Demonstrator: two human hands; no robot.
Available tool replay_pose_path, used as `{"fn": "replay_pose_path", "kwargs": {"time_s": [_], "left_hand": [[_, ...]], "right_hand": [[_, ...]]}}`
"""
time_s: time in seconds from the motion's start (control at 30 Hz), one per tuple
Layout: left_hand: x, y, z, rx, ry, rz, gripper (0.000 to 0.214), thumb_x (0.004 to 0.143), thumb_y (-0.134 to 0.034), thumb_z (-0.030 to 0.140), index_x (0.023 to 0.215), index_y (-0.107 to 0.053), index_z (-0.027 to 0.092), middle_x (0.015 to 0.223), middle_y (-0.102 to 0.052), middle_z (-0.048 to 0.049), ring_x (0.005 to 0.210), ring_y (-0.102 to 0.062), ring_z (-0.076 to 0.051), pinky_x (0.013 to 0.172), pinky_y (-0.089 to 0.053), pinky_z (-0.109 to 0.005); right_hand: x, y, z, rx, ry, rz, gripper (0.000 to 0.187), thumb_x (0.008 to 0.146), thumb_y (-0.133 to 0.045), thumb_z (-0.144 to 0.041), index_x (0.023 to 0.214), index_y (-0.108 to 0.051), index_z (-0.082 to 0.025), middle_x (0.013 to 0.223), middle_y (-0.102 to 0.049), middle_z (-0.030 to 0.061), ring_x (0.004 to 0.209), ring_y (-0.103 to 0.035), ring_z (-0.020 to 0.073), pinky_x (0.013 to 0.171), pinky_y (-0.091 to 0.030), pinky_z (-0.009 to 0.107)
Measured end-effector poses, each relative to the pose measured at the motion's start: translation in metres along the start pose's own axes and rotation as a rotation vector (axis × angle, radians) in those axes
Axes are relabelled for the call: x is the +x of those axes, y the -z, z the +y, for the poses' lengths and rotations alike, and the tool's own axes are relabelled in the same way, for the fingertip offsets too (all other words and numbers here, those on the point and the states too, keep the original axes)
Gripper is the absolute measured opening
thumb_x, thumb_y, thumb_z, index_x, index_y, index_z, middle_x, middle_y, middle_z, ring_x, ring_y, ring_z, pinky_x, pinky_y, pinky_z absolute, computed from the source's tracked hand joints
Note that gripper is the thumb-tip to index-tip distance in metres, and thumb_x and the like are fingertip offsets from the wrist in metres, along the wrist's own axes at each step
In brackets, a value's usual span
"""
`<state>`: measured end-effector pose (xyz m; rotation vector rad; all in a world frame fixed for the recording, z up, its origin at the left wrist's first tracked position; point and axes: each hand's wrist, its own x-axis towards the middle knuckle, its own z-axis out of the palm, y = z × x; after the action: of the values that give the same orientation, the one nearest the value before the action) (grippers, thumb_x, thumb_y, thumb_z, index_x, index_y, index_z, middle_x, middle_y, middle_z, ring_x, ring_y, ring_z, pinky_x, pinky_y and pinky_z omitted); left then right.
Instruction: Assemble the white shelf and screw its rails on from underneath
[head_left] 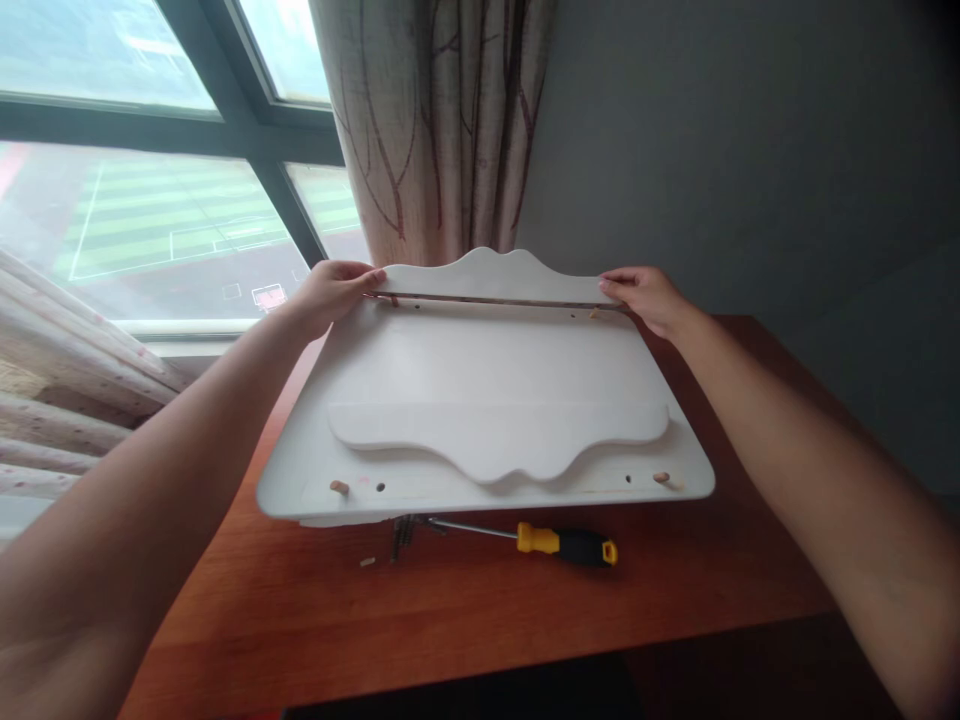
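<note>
My left hand (341, 290) and my right hand (646, 295) grip the two ends of a white wavy-edged panel (491, 278), thumbs on its near face. The panel stands upright along the far edge of a larger white board (480, 355) with rounded corners. Between panel and board runs a narrow dark gap, with wooden dowels by both ends. A second wavy white panel (499, 430) lies on the board, its curves towards me. Near the board's front corners, a left wooden dowel (340, 487) and a right wooden dowel (661, 478) stick up, each beside a small hole.
On the brown wooden table (465, 620), a yellow and black screwdriver (566, 544) lies before the board. Several dark screws (403, 535) sit by its tip, and a loose dowel (367, 562) is to their left. A curtain (442, 130) and window are behind.
</note>
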<state>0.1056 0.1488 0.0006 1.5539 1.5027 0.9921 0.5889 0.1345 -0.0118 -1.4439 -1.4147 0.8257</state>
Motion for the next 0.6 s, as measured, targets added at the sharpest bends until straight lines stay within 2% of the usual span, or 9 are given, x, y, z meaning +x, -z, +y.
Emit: {"fn": "replay_pose_path", "kwargs": {"time_s": [0.2,0.43,0.6], "left_hand": [[-0.005,0.006,0.002,-0.025,-0.089,-0.048,0.065,0.061,-0.084,0.064,0.104,-0.079,0.016,0.091,-0.074,-0.0091,0.077,-0.066,-0.021,0.067,-0.05,-0.029],[-0.004,0.013,-0.002,-0.036,-0.152,-0.051,0.064,0.057,-0.09,0.058,0.106,-0.08,0.019,0.097,-0.076,-0.009,0.087,-0.069,-0.024,0.078,-0.053,-0.032],[-0.008,0.015,-0.005,0.035,-0.101,-0.03,0.066,0.051,-0.092,0.056,0.104,-0.08,0.02,0.098,-0.076,-0.0098,0.087,-0.069,-0.024,0.077,-0.054,-0.032]], "right_hand": [[-0.008,0.004,-0.002,-0.014,0.057,-0.015,0.036,0.065,-0.086,-0.043,0.092,-0.075,-0.022,0.094,-0.075,0.0071,0.087,-0.069,0.0217,0.085,-0.06,0.042],[-0.021,0.011,-0.012,-0.12,0.148,-0.039,0.035,0.064,-0.087,-0.042,0.091,-0.074,-0.023,0.098,-0.075,0.0067,0.094,-0.069,0.0244,0.091,-0.058,0.044],[-0.026,0.014,-0.016,-0.178,0.197,-0.087,0.03,0.068,-0.085,-0.038,0.092,-0.074,-0.024,0.099,-0.074,0.0061,0.094,-0.07,0.0245,0.096,-0.056,0.046]]}}
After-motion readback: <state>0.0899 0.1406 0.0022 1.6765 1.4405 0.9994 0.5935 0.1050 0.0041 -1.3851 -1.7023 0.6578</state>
